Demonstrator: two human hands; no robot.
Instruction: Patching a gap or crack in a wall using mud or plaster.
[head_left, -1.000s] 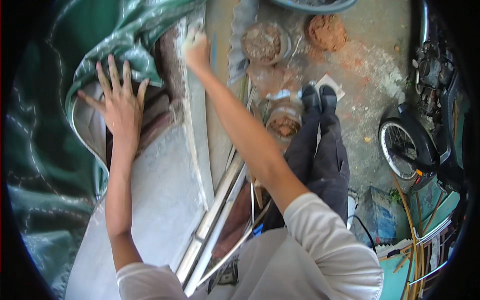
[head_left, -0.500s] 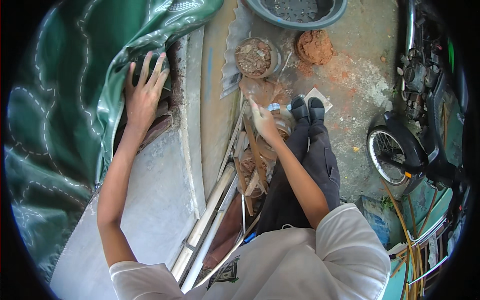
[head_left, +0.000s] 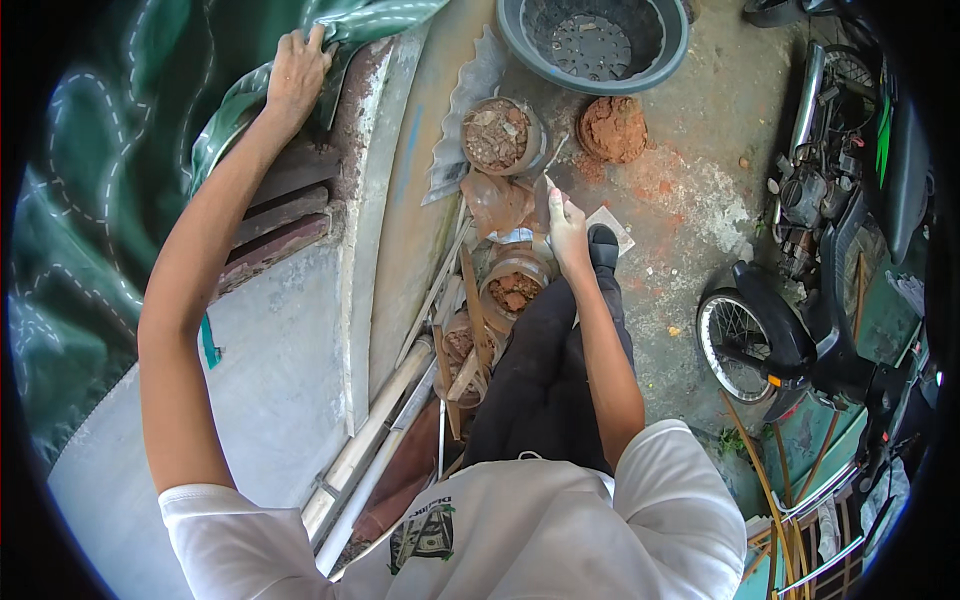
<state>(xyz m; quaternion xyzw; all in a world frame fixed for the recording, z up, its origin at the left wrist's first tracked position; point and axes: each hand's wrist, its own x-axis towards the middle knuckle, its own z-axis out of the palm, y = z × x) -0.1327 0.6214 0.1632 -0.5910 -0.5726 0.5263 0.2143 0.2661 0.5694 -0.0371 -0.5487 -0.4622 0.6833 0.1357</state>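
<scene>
At the upper left my left hand has its fingers curled on the edge of a glossy green sheet with white dashed lines. The sheet is drawn up in folds there, and dark brown slats show below my forearm. Near the middle, my right hand is closed around a thin, dull grey blade-like tool that points away from me. Its handle is hidden in my fist. Just left of this hand lies a crumpled clear plastic bag.
Beyond stand a grey basin, a tub of rubble and a reddish-brown heap. Buckets of debris, wooden sticks and long pipes crowd my left leg. A motorcycle is parked at right.
My left hand has gone from lying spread on the green sheet to gripping it farther away, and the sheet's edge has lifted, baring more slats. The right hand has shifted slightly right.
</scene>
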